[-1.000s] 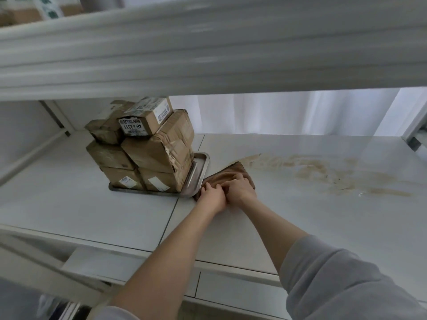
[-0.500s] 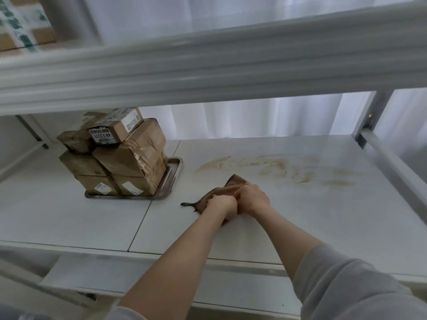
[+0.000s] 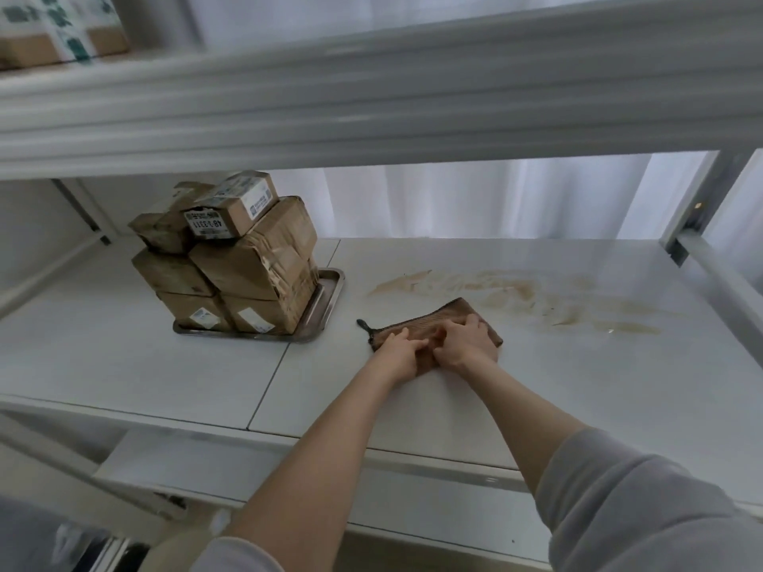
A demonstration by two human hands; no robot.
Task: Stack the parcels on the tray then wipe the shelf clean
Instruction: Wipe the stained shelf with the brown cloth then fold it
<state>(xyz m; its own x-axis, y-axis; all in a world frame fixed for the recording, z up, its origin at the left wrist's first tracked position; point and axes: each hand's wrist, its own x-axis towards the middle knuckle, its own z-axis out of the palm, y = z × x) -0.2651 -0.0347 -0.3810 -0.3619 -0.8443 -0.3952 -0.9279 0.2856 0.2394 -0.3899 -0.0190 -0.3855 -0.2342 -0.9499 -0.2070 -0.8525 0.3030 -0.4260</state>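
Both our hands lie side by side, touching, on the brown cloth [image 3: 417,324]. Our left hand [image 3: 398,353] and right hand [image 3: 466,342] press it onto the white shelf [image 3: 124,344], fingers spread rather than curled round it. Just beyond, a brown smear [image 3: 516,291] runs right. Far left, the parcels [image 3: 239,258] stand stacked on the metal tray [image 3: 330,299], apart from the cloth.

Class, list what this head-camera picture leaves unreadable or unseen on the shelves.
Head view only.
1. Parcels: label print too small; rear faces hidden by the stack.
2. Tray: mostly covered by parcels.
3. Cloth: middle covered by left hand and right hand.
4. Upper-shelf box: blurred, cut by the top-left edge.
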